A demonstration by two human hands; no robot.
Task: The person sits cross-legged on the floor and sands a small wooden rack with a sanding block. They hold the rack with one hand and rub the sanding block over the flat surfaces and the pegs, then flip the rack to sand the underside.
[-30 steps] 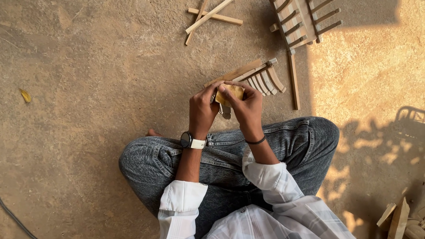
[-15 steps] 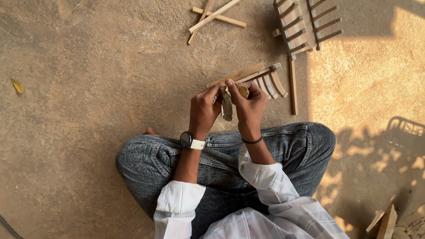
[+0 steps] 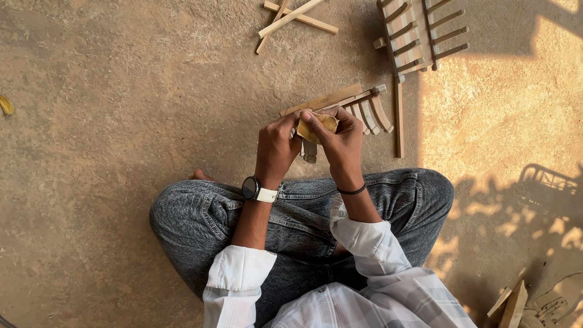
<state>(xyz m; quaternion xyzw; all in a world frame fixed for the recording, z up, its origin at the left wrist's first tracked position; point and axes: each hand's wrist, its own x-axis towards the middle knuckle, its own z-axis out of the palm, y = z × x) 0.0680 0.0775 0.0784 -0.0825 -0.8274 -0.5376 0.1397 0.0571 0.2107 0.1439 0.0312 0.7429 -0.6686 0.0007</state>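
Sleeves: two white sleeves (image 3: 240,273), rolled back, at the bottom edge of the view.
Legs: crossed, in grey jeans (image 3: 200,218), on the sandy floor (image 3: 109,121).
Left wrist: a dark watch (image 3: 252,188) on a white strap.
Right wrist: a thin black band (image 3: 351,191).
Left hand (image 3: 276,149): raised over the knees, fingers curled tight and pressed against a small wooden piece (image 3: 310,152) that hangs down between both hands.
Right hand (image 3: 343,143): fingers bent, pinching a tan sandpaper scrap (image 3: 317,126) folded over the top of the piece; it looks like sandpaper, though the hands hide most of it.
Just past the hands: a slatted wooden panel (image 3: 358,109) flat on the floor, with a single stick (image 3: 399,118) lying beside it.
Further off: a larger slatted frame (image 3: 419,33) at top right.
Top middle: loose sticks (image 3: 294,18) crossed over each other.
Left edge: a yellow leaf (image 3: 6,105).
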